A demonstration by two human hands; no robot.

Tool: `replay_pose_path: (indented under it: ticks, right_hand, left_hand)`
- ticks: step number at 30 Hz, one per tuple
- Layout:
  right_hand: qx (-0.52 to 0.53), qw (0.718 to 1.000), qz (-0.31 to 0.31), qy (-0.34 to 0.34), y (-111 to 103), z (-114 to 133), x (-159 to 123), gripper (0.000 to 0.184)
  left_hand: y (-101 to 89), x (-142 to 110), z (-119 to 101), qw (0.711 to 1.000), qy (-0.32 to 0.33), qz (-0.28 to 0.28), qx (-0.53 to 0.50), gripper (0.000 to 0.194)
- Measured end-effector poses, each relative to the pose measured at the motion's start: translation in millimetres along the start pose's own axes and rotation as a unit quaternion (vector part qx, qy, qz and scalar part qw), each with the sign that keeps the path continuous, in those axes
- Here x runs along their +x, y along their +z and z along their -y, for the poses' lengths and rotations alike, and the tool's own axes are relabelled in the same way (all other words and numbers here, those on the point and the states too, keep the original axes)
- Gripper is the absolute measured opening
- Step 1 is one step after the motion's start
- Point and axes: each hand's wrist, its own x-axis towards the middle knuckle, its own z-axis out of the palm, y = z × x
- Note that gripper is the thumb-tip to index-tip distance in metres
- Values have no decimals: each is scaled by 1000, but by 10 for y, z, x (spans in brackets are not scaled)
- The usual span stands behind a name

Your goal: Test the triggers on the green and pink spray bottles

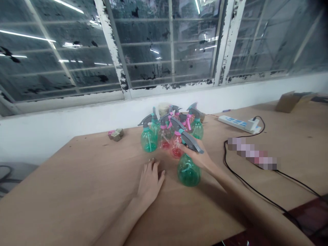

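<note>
My right hand [198, 155] grips a green spray bottle [189, 172] around its neck, just under the grey trigger head. The bottle is see-through and nearest to me; whether its base touches the table I cannot tell. My left hand [150, 179] lies flat on the wooden table, fingers spread, with nothing in it. Beyond both hands stands a cluster of several spray bottles. Among them are a green bottle [149, 141] at the left, a red bottle [175, 150] in front and another green bottle [197, 130] at the right. Some bottles at the back are partly hidden.
A white power strip [237, 123] lies at the right, with a black cable [239, 176] running toward me. Small blocks [116, 134] sit at the far left. A pale cup [163, 110] stands behind the bottles, and a cardboard box [287, 101] at the far right.
</note>
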Motion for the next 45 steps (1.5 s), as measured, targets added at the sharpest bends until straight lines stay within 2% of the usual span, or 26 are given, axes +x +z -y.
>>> replay_pose_path:
  ticks: [6, 15, 31, 39, 45]
  right_hand:
    - [23, 1000, 10, -4, 11, -2, -22, 17]
    - [42, 999, 17, -1, 30, -111, -34, 31]
    - [92, 995, 38, 14, 52, -168, -18, 36]
    - [74, 997, 33, 2, 43, -149, -4, 34]
    - [62, 997, 35, 0, 35, -81, -2, 26]
  left_hand:
    - [2, -6, 3, 1000, -2, 4, 3, 34]
    - [-2, -5, 5, 1000, 2, 10, 8, 35]
    - [8, 0, 4, 1000, 6, 9, 20, 34]
    - [-23, 11, -21, 1000, 0, 23, 18, 36]
    - [4, 11, -3, 1000, 16, 5, 13, 34]
